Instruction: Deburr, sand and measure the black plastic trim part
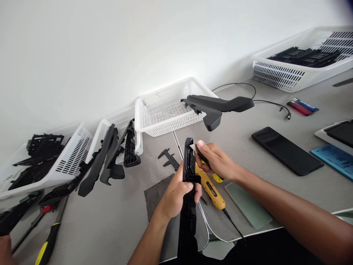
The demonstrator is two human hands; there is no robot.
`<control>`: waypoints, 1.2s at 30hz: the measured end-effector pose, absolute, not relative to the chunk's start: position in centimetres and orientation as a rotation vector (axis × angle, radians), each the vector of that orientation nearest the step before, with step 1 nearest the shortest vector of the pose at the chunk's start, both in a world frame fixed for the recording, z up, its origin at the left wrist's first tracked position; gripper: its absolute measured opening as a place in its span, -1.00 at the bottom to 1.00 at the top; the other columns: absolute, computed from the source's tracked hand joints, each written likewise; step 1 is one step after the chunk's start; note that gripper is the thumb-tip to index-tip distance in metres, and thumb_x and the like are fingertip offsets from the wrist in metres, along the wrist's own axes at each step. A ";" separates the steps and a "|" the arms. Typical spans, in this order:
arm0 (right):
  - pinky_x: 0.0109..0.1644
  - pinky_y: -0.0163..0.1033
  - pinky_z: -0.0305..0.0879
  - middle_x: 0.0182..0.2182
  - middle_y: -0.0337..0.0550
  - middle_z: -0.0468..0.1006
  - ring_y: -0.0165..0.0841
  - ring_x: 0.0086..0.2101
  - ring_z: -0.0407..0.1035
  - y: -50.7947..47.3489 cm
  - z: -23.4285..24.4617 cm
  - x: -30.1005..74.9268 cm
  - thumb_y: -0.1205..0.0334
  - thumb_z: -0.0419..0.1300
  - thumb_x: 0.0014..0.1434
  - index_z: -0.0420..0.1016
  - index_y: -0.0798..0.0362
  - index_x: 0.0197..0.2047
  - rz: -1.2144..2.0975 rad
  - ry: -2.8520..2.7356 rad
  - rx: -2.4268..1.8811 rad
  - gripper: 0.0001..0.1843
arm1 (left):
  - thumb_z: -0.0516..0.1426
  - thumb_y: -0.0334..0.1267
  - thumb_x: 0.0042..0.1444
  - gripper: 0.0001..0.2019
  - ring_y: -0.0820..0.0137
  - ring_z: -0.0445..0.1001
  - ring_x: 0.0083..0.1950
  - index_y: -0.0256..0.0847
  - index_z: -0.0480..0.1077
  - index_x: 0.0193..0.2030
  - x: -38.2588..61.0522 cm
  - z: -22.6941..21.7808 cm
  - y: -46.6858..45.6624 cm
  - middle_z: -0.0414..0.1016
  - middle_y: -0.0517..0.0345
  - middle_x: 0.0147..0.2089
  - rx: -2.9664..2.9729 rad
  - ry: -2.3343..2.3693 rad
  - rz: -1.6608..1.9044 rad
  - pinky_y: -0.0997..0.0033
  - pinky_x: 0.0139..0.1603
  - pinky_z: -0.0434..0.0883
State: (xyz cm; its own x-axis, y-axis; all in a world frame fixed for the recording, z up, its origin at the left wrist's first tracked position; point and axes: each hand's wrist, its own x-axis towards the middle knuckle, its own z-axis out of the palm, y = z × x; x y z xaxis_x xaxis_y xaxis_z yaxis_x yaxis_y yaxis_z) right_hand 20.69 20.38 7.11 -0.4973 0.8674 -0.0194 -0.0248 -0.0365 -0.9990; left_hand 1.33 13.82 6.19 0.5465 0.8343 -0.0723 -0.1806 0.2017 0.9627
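Note:
My left hand (175, 195) is closed round a long black plastic trim piece (188, 217), held upright with its ribbed inner side showing. My right hand (217, 160) grips a utility knife (205, 161) with a black and yellow handle. Its pale blade lies against the upper part of the trim piece, by my thumb; whether it cuts in I cannot tell. Behind my hands, a yellow corded tool (213, 191) rests on the table. Just left of it, black calipers (169, 159) are partly hidden. A dark grey mat (157, 195) lies beneath my left hand.
White baskets (172, 127) line the wall, with grey trim pieces (220, 105) leaning over their rims. Right of my hands are a black phone (286, 151), a greenish plate (248, 206) and lighters (302, 106). At far left, another person's hand (5, 250) shows beside a screwdriver (48, 243).

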 end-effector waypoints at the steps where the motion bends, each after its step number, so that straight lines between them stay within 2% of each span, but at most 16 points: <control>1: -0.53 -0.28 0.03 -0.70 -0.35 0.20 -0.46 -0.65 0.07 20.5 7.1 20.7 -0.59 -0.17 0.43 0.32 0.00 -0.53 1.574 -1.548 -0.920 -0.11 | 0.07 -0.17 0.33 -0.46 0.41 0.26 -0.47 -0.22 0.16 0.41 1.3 6.1 13.8 0.42 0.31 -0.46 1.159 0.698 0.809 0.42 -0.33 0.29; 4: -0.47 -0.25 0.08 -0.68 -0.31 0.24 -0.45 -0.62 0.11 20.7 7.1 20.9 -0.54 -0.21 0.48 0.31 0.00 -0.55 1.407 -1.618 -0.933 -0.11 | 0.07 -0.17 0.32 -0.49 0.42 0.25 -0.48 -0.21 0.19 0.37 1.1 5.8 13.9 0.42 0.31 -0.47 1.154 0.697 0.854 0.43 -0.37 0.27; 8: -0.41 -0.23 0.10 -0.64 -0.31 0.27 -0.43 -0.58 0.13 20.9 6.9 21.0 -0.42 -0.22 0.55 0.31 0.01 -0.52 1.253 -1.725 -0.935 -0.16 | 0.07 -0.19 0.32 -0.44 0.41 0.25 -0.48 -0.20 0.14 0.43 1.0 5.3 13.9 0.43 0.32 -0.46 1.162 0.726 0.866 0.43 -0.36 0.28; 13: -0.36 -0.21 0.10 -0.59 -0.32 0.30 -0.39 -0.54 0.17 21.0 6.9 21.1 -0.24 -0.20 0.61 0.38 0.01 -0.37 1.143 -1.769 -0.934 -0.31 | 0.07 -0.20 0.30 -0.45 0.41 0.24 -0.47 -0.21 0.16 0.41 1.0 5.1 14.0 0.45 0.31 -0.46 1.180 0.766 0.869 0.41 -0.36 0.27; 17: -0.32 -0.20 0.10 -0.55 -0.31 0.31 -0.37 -0.50 0.19 21.0 7.4 21.1 -0.13 -0.14 0.60 0.29 -0.02 -0.37 1.084 -1.800 -0.953 -0.44 | 0.06 -0.20 0.28 -0.45 0.40 0.24 -0.46 -0.23 0.18 0.39 1.3 5.6 14.2 0.43 0.32 -0.46 1.205 0.805 0.890 0.38 -0.32 0.28; 23: -0.31 -0.21 0.06 -0.50 -0.33 0.29 -0.38 -0.46 0.17 21.0 7.7 21.2 -0.17 -0.05 0.54 0.27 -0.02 -0.33 1.054 -1.979 -0.953 -0.51 | 0.05 -0.17 0.33 -0.33 0.38 0.28 -0.42 -0.29 0.04 0.53 1.4 5.9 14.4 0.43 0.33 -0.45 1.254 0.911 0.875 0.33 -0.26 0.27; 27: -0.35 -0.19 -0.05 -0.56 -0.36 0.20 -0.40 -0.51 0.08 21.2 7.1 21.2 -0.16 -0.05 0.54 0.14 -0.04 -0.40 0.990 -2.129 -1.014 -0.48 | 0.06 -0.13 0.35 -0.25 0.38 0.27 -0.43 -0.34 -0.04 0.59 1.3 5.6 14.4 0.41 0.34 -0.46 1.260 0.926 0.865 0.33 -0.26 0.27; 30: -0.35 -0.17 -0.10 -0.58 -0.33 0.21 -0.39 -0.53 0.05 21.5 6.8 21.2 -0.17 -0.10 0.54 0.09 -0.05 -0.42 0.857 -2.085 -1.156 -0.47 | 0.06 -0.12 0.36 -0.19 0.38 0.26 -0.43 -0.34 -0.10 0.65 1.3 5.6 14.3 0.40 0.33 -0.46 1.276 0.917 0.856 0.33 -0.25 0.28; 33: -0.34 -0.17 -0.07 -0.56 -0.28 0.26 -0.37 -0.52 0.10 21.7 6.9 21.3 -0.18 -0.17 0.55 0.10 -0.05 -0.43 0.761 -1.943 -1.277 -0.44 | 0.03 -0.10 0.42 -0.20 0.39 0.26 -0.44 -0.31 -0.13 0.69 1.5 5.8 14.1 0.37 0.34 -0.46 1.279 0.915 0.818 0.34 -0.24 0.29; 36: -0.34 -0.17 -0.05 -0.57 -0.28 0.24 -0.37 -0.52 0.11 21.8 7.0 21.4 -0.15 -0.18 0.55 0.10 -0.05 -0.44 0.827 -2.015 -1.179 -0.45 | -0.03 -0.04 0.51 -0.26 0.39 0.28 -0.44 -0.33 -0.11 0.69 1.8 5.9 14.0 0.36 0.33 -0.47 1.291 0.950 0.785 0.33 -0.24 0.32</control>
